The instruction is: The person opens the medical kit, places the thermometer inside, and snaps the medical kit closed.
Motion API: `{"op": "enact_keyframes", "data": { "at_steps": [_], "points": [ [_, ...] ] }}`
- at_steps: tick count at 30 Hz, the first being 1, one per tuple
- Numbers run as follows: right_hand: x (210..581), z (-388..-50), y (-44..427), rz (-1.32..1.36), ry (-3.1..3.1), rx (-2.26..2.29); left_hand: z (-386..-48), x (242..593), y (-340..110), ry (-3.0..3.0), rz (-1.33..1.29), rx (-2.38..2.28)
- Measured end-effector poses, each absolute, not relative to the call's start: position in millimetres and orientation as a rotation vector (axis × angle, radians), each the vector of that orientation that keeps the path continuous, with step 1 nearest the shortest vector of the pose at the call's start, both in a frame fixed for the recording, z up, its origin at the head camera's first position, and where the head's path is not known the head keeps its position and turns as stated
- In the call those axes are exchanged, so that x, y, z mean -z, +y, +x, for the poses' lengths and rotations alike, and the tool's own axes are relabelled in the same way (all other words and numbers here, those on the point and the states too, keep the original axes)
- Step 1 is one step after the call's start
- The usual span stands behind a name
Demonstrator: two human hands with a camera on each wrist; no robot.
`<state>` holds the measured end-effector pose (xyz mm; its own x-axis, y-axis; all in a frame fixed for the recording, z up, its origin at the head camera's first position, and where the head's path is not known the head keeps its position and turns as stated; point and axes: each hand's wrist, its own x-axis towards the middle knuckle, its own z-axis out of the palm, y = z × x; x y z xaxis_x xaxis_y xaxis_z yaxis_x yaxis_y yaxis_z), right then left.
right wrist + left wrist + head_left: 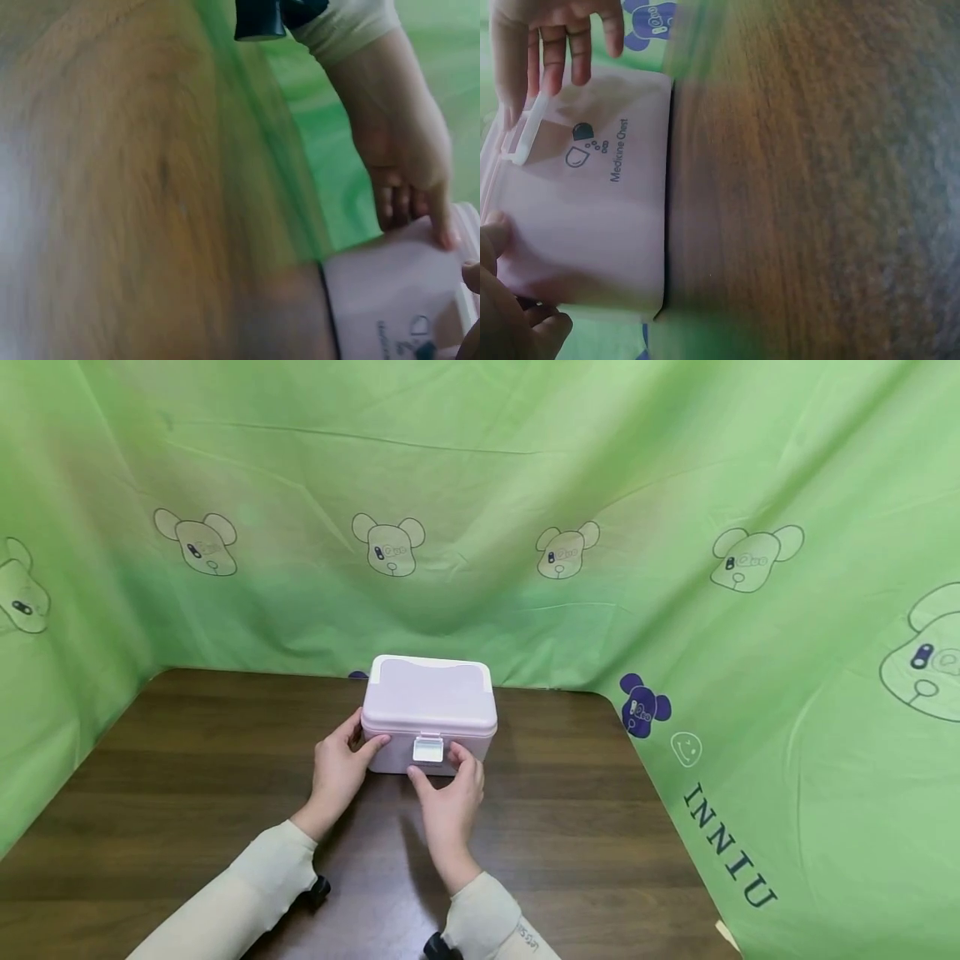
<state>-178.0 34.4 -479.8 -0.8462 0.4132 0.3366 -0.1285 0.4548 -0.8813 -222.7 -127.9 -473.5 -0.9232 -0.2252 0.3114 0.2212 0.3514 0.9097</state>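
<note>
A pale pink medicine chest (pixel 431 697) with a lilac lid stands on the table, its lid down. The left wrist view shows its printed front (pixel 592 225), with a capsule picture and the words "Medicine Chest". My left hand (pixel 337 774) grips the chest's left end, thumb on the front and fingers round the side. At the middle of the front, the white latch (pixel 428 750) sticks outward. My right hand (pixel 452 802) is at this latch, thumb and forefinger spread apart and a fingertip at its edge. The other fingers hang loosely in the left wrist view.
Under the chest is a dark brown wooden table (pixel 570 827). A green curtain (pixel 480 468) with printed bear heads hangs behind and at both sides, close to the back of the chest. Black wrist devices (pixel 318 891) sit at both sleeves.
</note>
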Motion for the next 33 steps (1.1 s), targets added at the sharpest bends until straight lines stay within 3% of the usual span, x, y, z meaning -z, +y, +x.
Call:
{"op": "enact_keyframes", "data": {
  "at_steps": [19,33],
  "points": [
    [500.1,-198.5,3.8,-0.455,-2.001,-1.398,-220.5,476.0,-124.9,-2.248,0.019,1.598],
    [485.9,-201.3,4.4,-0.285,-1.921,-1.241,-219.7,477.4,-128.6,-2.23,0.032,1.606]
  ]
}}
